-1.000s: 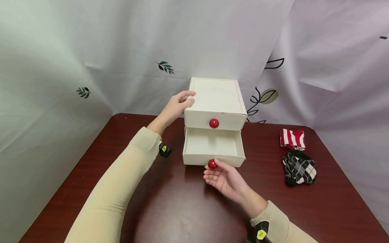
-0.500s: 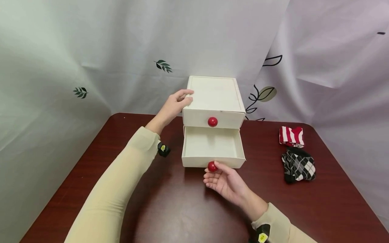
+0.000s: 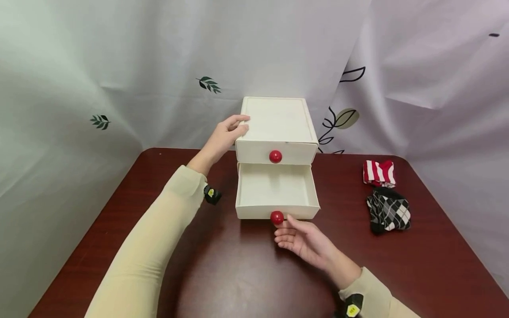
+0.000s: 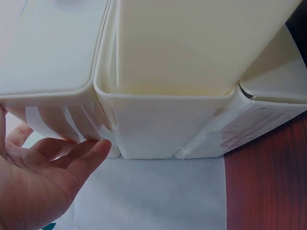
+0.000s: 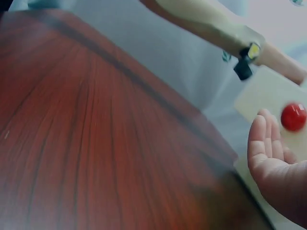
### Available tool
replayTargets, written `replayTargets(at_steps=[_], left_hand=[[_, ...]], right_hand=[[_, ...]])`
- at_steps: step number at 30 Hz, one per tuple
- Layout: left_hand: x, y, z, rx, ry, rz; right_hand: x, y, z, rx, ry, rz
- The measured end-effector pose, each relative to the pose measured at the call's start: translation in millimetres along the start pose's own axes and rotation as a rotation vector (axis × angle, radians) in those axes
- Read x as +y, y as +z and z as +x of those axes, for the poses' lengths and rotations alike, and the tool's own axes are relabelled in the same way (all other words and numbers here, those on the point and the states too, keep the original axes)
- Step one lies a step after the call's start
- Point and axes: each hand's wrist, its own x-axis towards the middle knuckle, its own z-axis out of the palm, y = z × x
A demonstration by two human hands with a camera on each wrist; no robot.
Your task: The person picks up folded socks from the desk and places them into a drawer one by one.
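Observation:
A small white two-drawer cabinet (image 3: 276, 119) stands at the back of the table, its top drawer closed. The lower drawer (image 3: 274, 190) is pulled out, with nothing visible inside. My left hand (image 3: 222, 137) rests at the cabinet's upper left edge, fingertips on its top; in the left wrist view the hand's fingers (image 4: 79, 155) lie against its side. Just right of the lower drawer's red knob (image 3: 277, 217), my right hand (image 3: 310, 245) hangs with loosely bent fingers and holds nothing. The upper drawer has a matching red knob (image 3: 275, 156).
On the right of the dark red wooden table (image 3: 238, 274) lie a folded red-and-white striped sock bundle (image 3: 379, 173) and a black-and-grey argyle sock bundle (image 3: 389, 210). A pale curtain (image 3: 159, 66) with leaf prints hangs close behind the cabinet.
The lower drawer has come out slightly further. My right hand has let go of its knob and moved a little to the right. My left hand stays on the cabinet.

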Motion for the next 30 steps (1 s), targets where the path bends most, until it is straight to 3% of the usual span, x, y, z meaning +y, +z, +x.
replayTargets(at_steps=[5,10,13,17,20,22,25,27,30], left_hand=[[-1.4,-1.3,0.1,0.007,0.0,0.004],[-2.9,-2.4,-0.8,0.003,0.003,0.002],[-4.2,-4.5,-2.2,0.012,-0.001,0.005],[-4.8,-6.3,-3.5,0.021,-0.002,0.007],[-3.9,-5.9,-3.5,0.012,-0.005,0.009],[-2.9,-5.1,-2.9,0.006,-0.008,0.008],[-1.0,-3.6,-1.8,0.0,-0.009,0.002],[0.3,-2.6,-0.8,-0.004,-0.009,-0.004],[1.0,-1.3,0.2,-0.012,-0.007,-0.009]], right_hand=[[-10.1,-26.7,-18.4,-0.015,0.011,-0.019],[-30.0,-53.1,-40.9,0.068,0.007,-0.084],[-45.6,-66.3,-53.9,0.128,-0.045,-0.178],[-66.7,-78.9,-71.2,0.245,-0.179,-0.357],[-81.5,-85.6,-85.3,0.427,-0.27,-0.621],[-90.0,-89.6,-94.7,0.589,-0.292,-0.905],[-99.4,-97.8,-108.2,0.806,-0.243,-1.356],[-102.7,-105.7,-116.6,0.87,-0.226,-1.578],[-104.8,-121.1,-127.2,0.845,-0.258,-1.752]])
